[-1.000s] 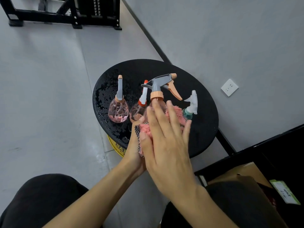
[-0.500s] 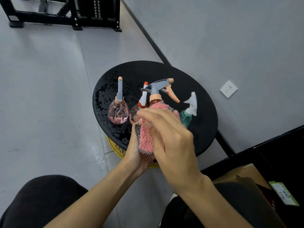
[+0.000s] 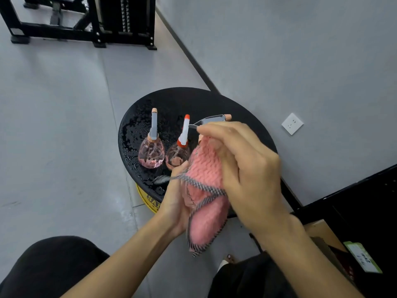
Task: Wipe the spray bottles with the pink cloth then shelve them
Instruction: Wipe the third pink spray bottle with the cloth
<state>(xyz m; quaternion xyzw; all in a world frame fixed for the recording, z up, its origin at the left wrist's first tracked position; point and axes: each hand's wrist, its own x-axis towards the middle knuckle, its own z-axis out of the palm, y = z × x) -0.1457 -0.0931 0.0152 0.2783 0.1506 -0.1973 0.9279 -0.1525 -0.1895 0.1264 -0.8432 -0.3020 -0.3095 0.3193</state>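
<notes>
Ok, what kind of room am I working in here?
Likely a gym or utility room: bare grey floor, a black metal frame like a weight machine, and a round black table on a yellow base.

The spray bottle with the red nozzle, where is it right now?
In the head view, the red-nozzle bottle stands on the black round table, left of centre, between the grey-nozzle bottle on its left and the pink cloth on its right.
</notes>
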